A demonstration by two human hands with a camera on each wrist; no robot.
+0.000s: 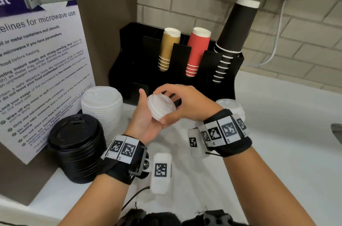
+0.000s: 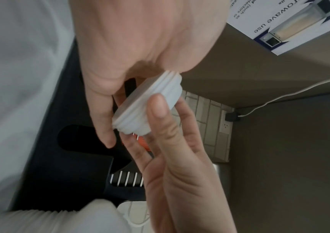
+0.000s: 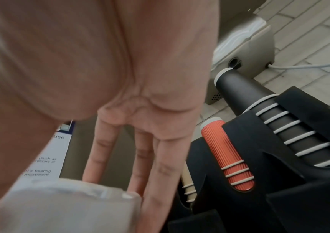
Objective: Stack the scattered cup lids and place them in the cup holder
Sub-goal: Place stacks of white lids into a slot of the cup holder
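Observation:
A short stack of white cup lids (image 1: 160, 107) is held tilted above the counter, just in front of the black cup holder (image 1: 228, 85). My left hand (image 1: 143, 116) cradles it from below with the thumb up along its left rim. My right hand (image 1: 177, 99) pinches its top and near edge. The left wrist view shows the lid stack (image 2: 150, 104) with the left thumb (image 2: 158, 108) on its side and the right hand (image 2: 130, 47) over it. Only the right palm (image 3: 140, 75) and a blurred lid stack (image 3: 60, 206) show in the right wrist view.
A tall stack of white lids (image 1: 102, 104) and a stack of black lids (image 1: 75, 144) stand at the left by a microwave poster (image 1: 38, 70). More white lids (image 1: 232, 106) lie behind my right wrist. The holder carries gold, red and black cups (image 1: 198, 50). A sink edge (image 1: 337, 132) is at the right.

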